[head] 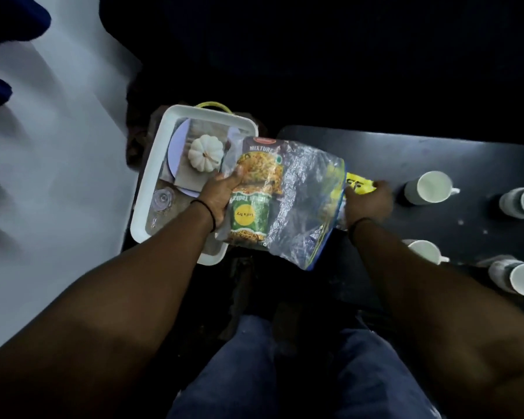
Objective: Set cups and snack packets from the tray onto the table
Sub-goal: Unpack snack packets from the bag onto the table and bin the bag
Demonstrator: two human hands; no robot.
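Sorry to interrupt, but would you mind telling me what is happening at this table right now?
A person is moving snacks off a white tray toward a dark table. The left hand grips a Mixture packet and a green packet over the tray's edge. The right hand holds a yellow packet by a clear plastic bag at the table's edge. Four white cups already stand on the table.

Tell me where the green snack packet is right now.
Head view, centre: the green snack packet is gripped in the left hand, just below the Mixture packet, over the white tray's right edge.
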